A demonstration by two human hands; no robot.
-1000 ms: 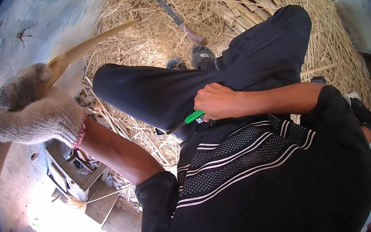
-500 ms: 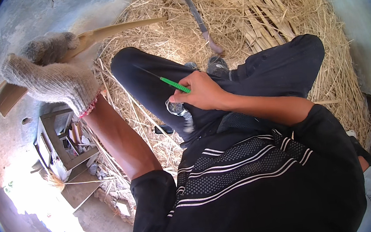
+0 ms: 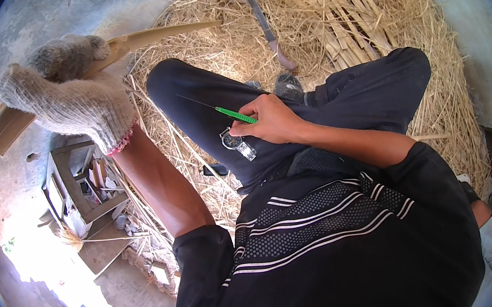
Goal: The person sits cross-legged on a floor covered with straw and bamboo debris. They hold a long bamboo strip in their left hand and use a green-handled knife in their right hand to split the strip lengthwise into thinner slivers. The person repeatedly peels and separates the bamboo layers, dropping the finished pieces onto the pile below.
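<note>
My left hand [image 3: 66, 92], in a knitted grey-white work glove with dark fingers, is closed around a long split-bamboo strip [image 3: 149, 38] at the far left. The strip pokes out on both sides of the glove. My bare right hand [image 3: 269, 120] pinches the green handle [image 3: 235, 114] of a slim tool with a long thin dark shaft pointing away to the left, over my left thigh. Just below those fingertips is a metal wristwatch [image 3: 231, 140], dial up, with its bracelet trailing over my dark trousers. Whether the fingers also grip the watch I cannot tell.
A long-bladed knife [image 3: 258, 14] lies on the straw [image 3: 195, 43] beyond my feet. To its right is a bundle of split strips [image 3: 342, 13]. At left stands a wooden frame [image 3: 71, 181] with clutter inside. Walls rise at left and right.
The watch's bracelet, blurred by motion before, now lies sharp and extends further right. My right hand has barely shifted. My left hand still grips the bamboo strip, nearly unmoved.
</note>
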